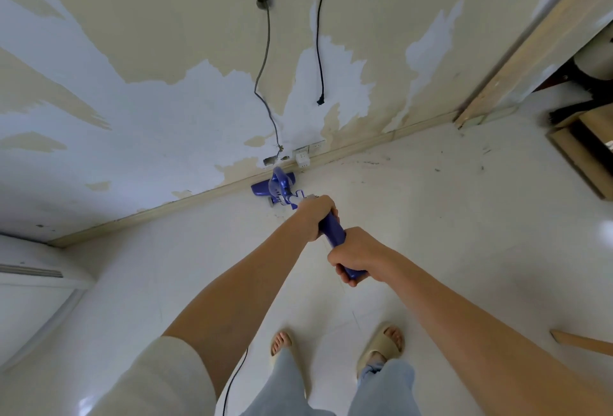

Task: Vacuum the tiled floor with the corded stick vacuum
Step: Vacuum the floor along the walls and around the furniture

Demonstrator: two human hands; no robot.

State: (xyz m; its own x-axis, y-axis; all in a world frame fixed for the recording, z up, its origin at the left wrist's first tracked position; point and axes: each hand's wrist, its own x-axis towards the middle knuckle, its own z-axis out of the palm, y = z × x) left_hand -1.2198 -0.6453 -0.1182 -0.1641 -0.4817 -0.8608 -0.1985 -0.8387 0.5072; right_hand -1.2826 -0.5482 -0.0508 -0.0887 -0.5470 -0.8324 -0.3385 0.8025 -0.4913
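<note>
Both hands are closed around the blue handle [335,233] of the stick vacuum [282,188]: the left hand [315,216] grips the upper part of the shaft, the right hand [353,258] grips the end of the handle nearer the person's body, and a short length of handle shows between them. From the left hand the vacuum runs forward and down to its blue floor head [265,187], which sits on the tiled floor [431,216] touching or just beside the skirting board [185,203] at the foot of the wall [166,84]. White sockets [303,156] are fixed to the wall just above the head. A black cord [234,379] lies on the floor beside the person's left foot; a second black cable [319,34] hangs down the wall. Paint on the wall is patchy. Feet wear beige slides [381,346].
</note>
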